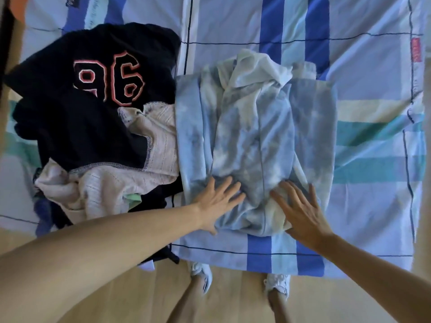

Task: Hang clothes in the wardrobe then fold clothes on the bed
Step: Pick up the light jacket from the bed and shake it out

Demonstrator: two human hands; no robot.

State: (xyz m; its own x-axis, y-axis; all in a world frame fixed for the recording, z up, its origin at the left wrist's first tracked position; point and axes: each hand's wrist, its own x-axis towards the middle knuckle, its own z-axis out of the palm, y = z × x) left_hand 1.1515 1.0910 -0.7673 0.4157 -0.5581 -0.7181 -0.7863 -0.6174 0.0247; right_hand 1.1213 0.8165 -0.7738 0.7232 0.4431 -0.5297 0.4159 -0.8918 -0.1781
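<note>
The hoodie [251,136], soft fleece in pale blue-and-white tie-dye, lay mid-bed on the sheet [373,66], partly folded into a rough rectangle w/ its sides turned in. Its hood was bunched in loose creases at the far end. The L hand [218,201] lay flat on the near-left part of the hem, fingers straight and spread, gripping nothing. The R hand [300,210] pressed the near-right part the same way, palm down, fingers splayed, thumb at the hem edge. Fabric between the two hands was rucked into soft ridges.

The sheet was smooth cotton w/ broad blue, teal and cream stripes and thin dark lines. To the left, touching the hoodie's edge, sat a crumpled pile: a dark top [93,78] w/ a big "96" outlined in red and white (white overlock stitching showed along one edge), over a cream knit [151,145] w/ fine ribbed rows of small holes. A bit of green cloth poked out below; cannot tell what it was.

At the bed's near edge, white shoes [201,273] stood on the light wood floor [233,299].
</note>
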